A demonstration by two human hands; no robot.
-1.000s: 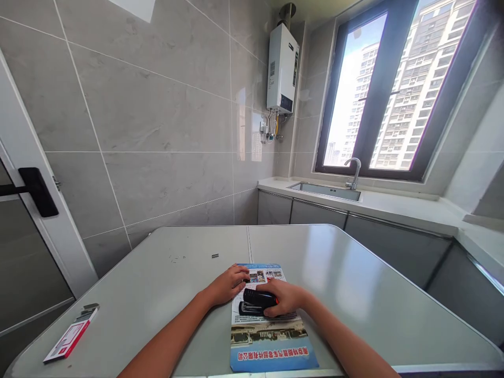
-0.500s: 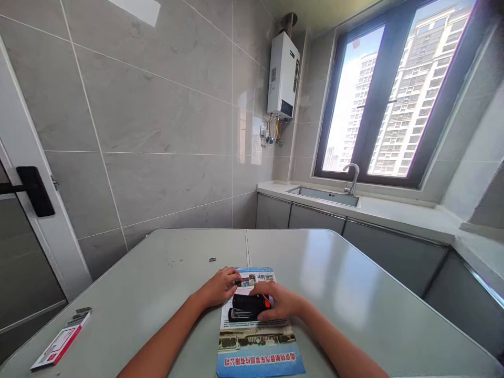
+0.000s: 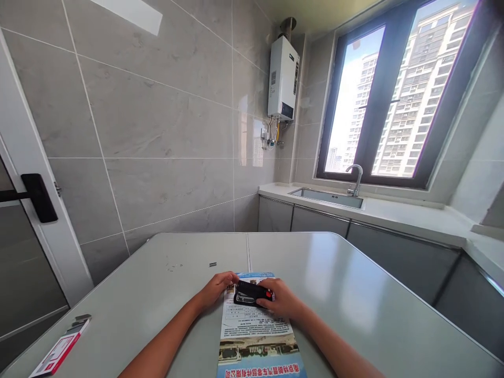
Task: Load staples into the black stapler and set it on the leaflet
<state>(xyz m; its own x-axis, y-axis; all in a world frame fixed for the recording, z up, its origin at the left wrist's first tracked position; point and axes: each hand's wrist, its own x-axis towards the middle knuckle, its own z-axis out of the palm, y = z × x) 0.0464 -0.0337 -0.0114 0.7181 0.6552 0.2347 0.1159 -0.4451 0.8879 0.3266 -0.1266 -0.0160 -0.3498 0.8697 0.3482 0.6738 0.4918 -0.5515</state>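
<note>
A printed leaflet (image 3: 255, 328) with blue ends and upside-down red lettering lies on the table in front of me. Across its upper part is a black stapler (image 3: 248, 292), its metal strip showing along the near side. My right hand (image 3: 277, 297) grips the stapler's right end, next to an orange-red spot. My left hand (image 3: 217, 289) is closed at the leaflet's upper left edge, its fingertips by the stapler's left end. How its thumb meets the paper is partly hidden.
Beyond the leaflet lies a small strip of staples (image 3: 213, 264) on the pale table (image 3: 189, 252), with dark specks to its left. A red-and-white packet (image 3: 63, 349) rests near the left edge. A sink counter (image 3: 405, 211) runs along the right.
The stapler has moved away from me, up the leaflet, and turned slightly, its left end now by my left hand's fingers. My right hand moved with it. The view has shifted slightly.
</note>
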